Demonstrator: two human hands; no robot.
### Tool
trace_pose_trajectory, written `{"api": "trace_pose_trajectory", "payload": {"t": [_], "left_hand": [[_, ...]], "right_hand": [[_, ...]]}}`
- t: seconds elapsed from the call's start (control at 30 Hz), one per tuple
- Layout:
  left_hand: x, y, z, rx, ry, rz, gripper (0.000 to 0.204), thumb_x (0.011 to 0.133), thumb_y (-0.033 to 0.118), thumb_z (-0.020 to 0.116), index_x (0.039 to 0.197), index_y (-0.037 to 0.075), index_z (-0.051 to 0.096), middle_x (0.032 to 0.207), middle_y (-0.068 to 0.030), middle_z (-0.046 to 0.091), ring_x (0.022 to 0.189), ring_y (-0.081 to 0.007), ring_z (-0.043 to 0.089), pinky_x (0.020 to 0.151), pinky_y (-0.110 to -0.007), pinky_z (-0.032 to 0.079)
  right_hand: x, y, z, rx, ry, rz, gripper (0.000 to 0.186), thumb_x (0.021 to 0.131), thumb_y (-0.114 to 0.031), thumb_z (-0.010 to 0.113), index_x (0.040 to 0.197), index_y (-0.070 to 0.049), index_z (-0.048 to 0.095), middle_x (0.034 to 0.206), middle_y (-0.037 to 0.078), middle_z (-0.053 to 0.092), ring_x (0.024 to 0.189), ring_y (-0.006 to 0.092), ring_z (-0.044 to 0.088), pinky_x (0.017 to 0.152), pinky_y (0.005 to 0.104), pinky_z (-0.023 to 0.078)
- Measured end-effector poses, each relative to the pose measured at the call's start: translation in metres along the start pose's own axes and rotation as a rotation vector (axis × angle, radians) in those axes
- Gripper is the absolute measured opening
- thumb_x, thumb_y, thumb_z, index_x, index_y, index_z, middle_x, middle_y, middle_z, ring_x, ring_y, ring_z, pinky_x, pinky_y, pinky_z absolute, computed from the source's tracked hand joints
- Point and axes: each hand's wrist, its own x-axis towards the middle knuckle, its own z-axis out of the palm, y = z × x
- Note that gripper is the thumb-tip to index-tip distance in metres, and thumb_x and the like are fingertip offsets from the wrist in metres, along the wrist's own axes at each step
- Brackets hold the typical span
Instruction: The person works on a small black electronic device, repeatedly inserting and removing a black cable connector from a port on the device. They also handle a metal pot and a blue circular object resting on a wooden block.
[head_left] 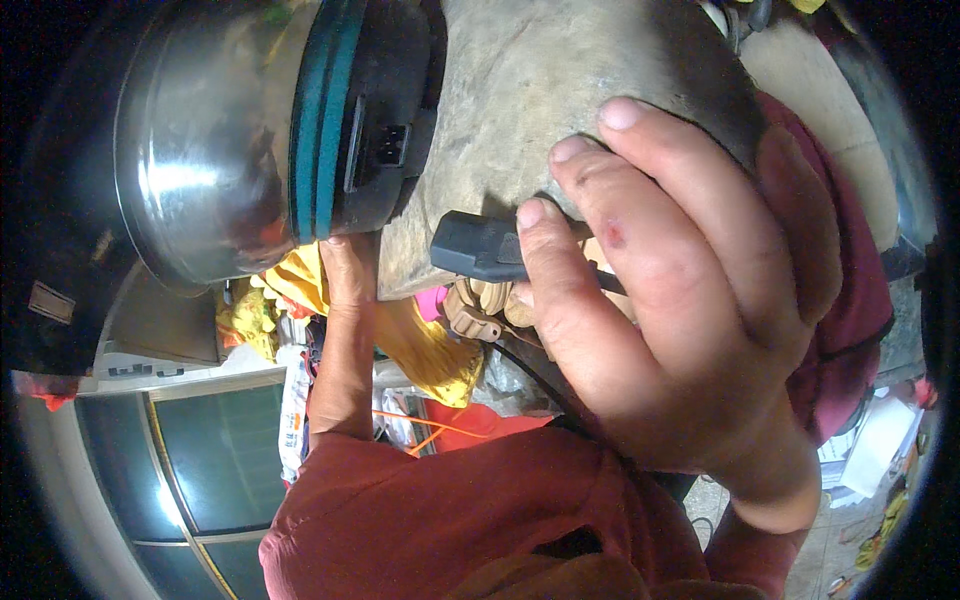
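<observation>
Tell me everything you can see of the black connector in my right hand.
The black connector is a blocky, angular piece that looks like plastic, with bevelled edges and a textured patch on one face. The right hand holds it with its free end toward the picture's left, apart from the dark socket up and left. The hand hides its rear part.

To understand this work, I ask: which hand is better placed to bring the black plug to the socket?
Probably the right hand: its fingers hold the black plug near the socket. The left hand, partly hidden by the metal appliance, perhaps steadies it.
</observation>
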Motion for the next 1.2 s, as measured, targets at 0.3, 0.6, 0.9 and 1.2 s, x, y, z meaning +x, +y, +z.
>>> {"api": "trace_pose_trajectory", "payload": {"t": [0.3, 0.6, 0.9, 1.2], "left_hand": [[-0.004, -0.009, -0.01, -0.048, 0.017, 0.028, 0.085, 0.071, 0.056, 0.065, 0.13, 0.004, 0.034, 0.13, -0.0073, 0.041, 0.118, -0.0216, 0.041, 0.101, -0.038, 0.032], [0.008, -0.006, 0.001, -0.089, 0.111, -0.089, 0.057, 0.084, 0.042, 0.053, 0.122, 0.001, 0.045, 0.121, -0.0104, 0.051, 0.109, -0.0236, 0.05, 0.096, -0.036, 0.038], [0.008, -0.021, -0.025, 0.201, 0.116, 0.103, 0.054, 0.079, 0.04, 0.062, 0.11, -0.002, 0.051, 0.107, -0.0094, 0.055, 0.097, -0.0186, 0.051, 0.09, -0.031, 0.036], [-0.003, 0.006, -0.002, 0.172, 0.116, 0.161, 0.046, 0.081, 0.024, 0.057, 0.115, -0.004, 0.043, 0.104, -0.0129, 0.056, 0.094, -0.0208, 0.052, 0.089, -0.033, 0.037]], "right_hand": [[0.016, -0.018, -0.021, -0.01, -0.224, 0.088, 0.011, 0.076, -0.022, 0.062, 0.082, -0.014, 0.064, 0.095, 0.003, 0.061, 0.096, 0.0236, 0.058, 0.093, 0.0447, 0.036], [0.027, -0.017, -0.028, -0.011, -0.294, 0.036, 0.02, 0.074, -0.023, 0.063, 0.089, -0.009, 0.063, 0.094, 0.006, 0.06, 0.092, 0.0252, 0.057, 0.086, 0.0393, 0.038], [0.055, -0.035, -0.031, 0.52, -0.438, 0.567, 0.025, 0.087, -0.024, 0.053, 0.084, 0.001, 0.06, 0.061, 0.006, 0.051, 0.055, 0.0138, 0.049, 0.053, 0.028, 0.04], [0.084, -0.052, -0.005, 0.928, -0.873, 1.44, 0.028, 0.088, -0.029, 0.05, 0.083, -0.003, 0.059, 0.055, -0.003, 0.044, 0.044, 0.0071, 0.039, 0.039, 0.0233, 0.032]]}}
